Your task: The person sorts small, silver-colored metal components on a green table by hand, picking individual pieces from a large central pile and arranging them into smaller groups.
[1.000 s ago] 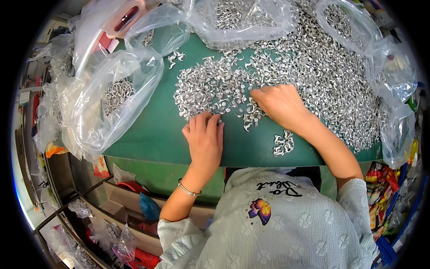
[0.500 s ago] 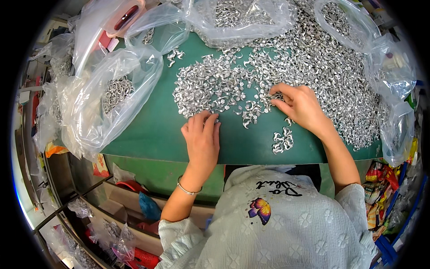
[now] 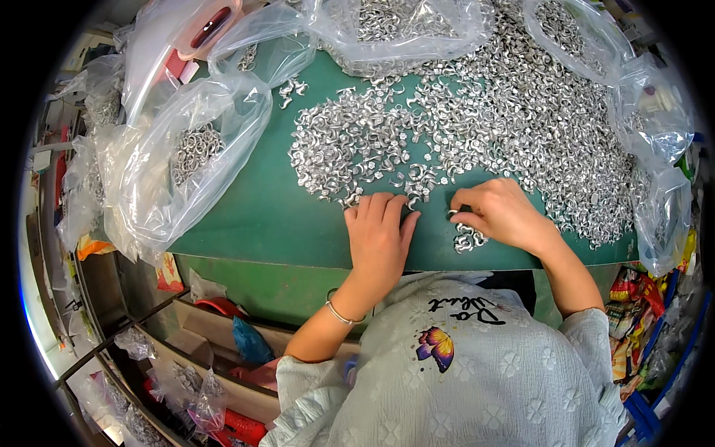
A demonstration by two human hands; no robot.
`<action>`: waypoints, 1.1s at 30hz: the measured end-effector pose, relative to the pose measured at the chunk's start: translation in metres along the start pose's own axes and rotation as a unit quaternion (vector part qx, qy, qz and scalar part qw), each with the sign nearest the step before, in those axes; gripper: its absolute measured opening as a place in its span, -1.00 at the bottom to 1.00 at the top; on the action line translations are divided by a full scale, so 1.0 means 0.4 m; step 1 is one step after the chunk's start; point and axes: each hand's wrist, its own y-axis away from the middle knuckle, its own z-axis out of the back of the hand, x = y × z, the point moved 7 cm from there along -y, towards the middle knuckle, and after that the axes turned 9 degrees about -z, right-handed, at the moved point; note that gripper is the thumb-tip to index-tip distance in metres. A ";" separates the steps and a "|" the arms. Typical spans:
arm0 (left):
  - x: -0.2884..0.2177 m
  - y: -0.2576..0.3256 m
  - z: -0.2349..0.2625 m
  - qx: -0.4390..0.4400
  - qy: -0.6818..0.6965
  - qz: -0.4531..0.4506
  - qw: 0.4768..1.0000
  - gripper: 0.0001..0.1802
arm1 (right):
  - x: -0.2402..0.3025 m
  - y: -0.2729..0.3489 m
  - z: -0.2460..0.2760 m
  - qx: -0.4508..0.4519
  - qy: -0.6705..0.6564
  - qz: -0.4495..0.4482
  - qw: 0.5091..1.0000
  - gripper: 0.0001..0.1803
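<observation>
Small curved silver metal pieces cover much of the green table. My right hand [image 3: 500, 214] is pinched on a curved silver metal piece [image 3: 452, 213], just above a small group of the same pieces [image 3: 468, 237] near the front edge. My left hand [image 3: 378, 235] lies palm down with fingers stretched and thumb apart. Its fingertips are at the near edge of the loose middle pile [image 3: 342, 141], beside a small cluster [image 3: 418, 182]; what lies under them is hidden.
A much larger heap [image 3: 521, 112] spreads over the right side of the green table [image 3: 246, 231]. Clear plastic bags holding metal parts stand at the left [image 3: 201, 153], back [image 3: 395, 52] and right [image 3: 652, 216]. A pink container [image 3: 197, 33] sits at the back left.
My left hand has slid right along the pile's near edge, its fingers straightening. My right hand has drawn back from the large heap toward the small group at the front, holding a piece.
</observation>
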 end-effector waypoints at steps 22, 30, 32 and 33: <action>0.016 -0.019 0.003 0.018 -0.020 -0.015 1.000 -0.64 | 0.034 -0.014 -0.038 -0.100 0.093 -0.002 0.991 -0.79; -0.006 -0.010 -0.013 0.033 0.048 0.007 0.998 -0.74 | 0.075 -0.031 -0.068 -0.108 0.099 -0.002 0.989 -0.76; 0.011 0.010 -0.001 0.023 0.044 -0.005 0.999 -0.71 | 0.087 -0.010 -0.088 -0.092 0.095 0.010 0.991 -0.75; 0.015 0.019 0.006 0.018 0.042 -0.010 0.999 -0.70 | 0.100 -0.005 -0.093 -0.075 0.082 0.029 0.993 -0.76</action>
